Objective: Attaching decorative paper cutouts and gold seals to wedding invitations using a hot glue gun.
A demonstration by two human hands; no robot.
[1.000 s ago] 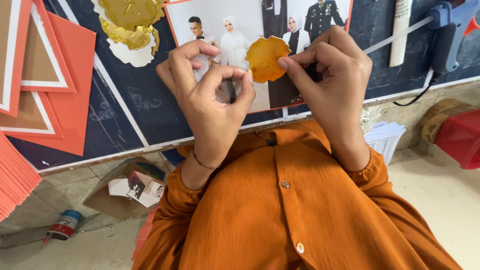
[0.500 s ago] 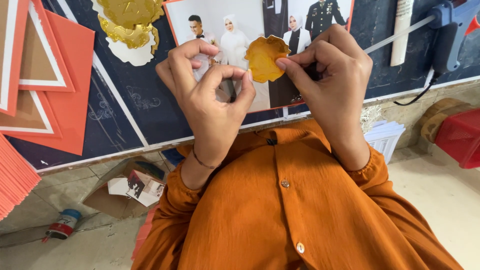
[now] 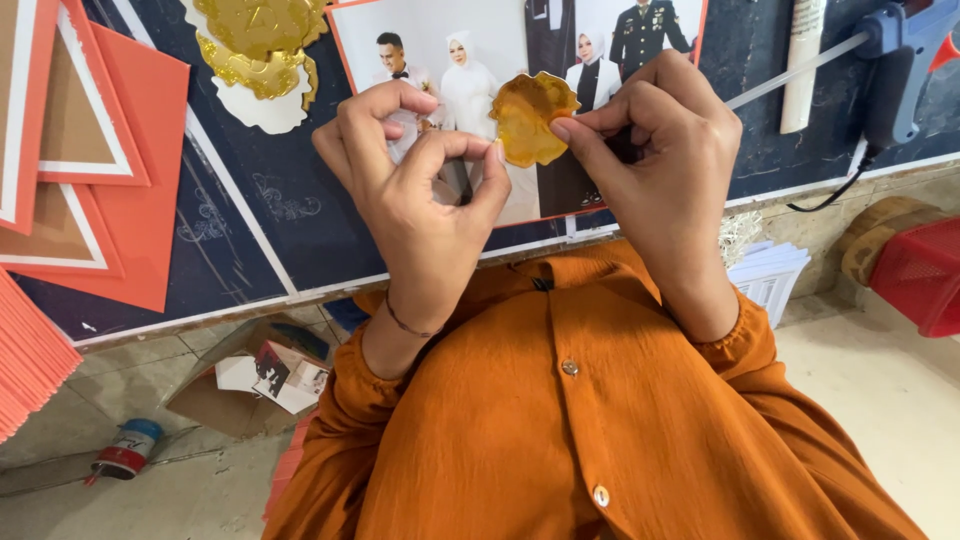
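I count two bare hands, the left hand (image 3: 420, 215) and the right hand (image 3: 665, 165); one small scalloped translucent amber foil flower (image 3: 530, 115); two gold scalloped foil rosettes (image 3: 260, 40) on a white backing; one printed photograph (image 3: 480, 60) showing four figures; one blue hot-glue gun (image 3: 900, 60); one red plastic basket (image 3: 925, 275); one small red-and-blue can (image 3: 125, 455)

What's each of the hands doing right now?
Left hand: fingers curled, thumb and forefinger pinched by the disc's edge; contact unclear.
Right hand: closed, pinching the gold scalloped disc.
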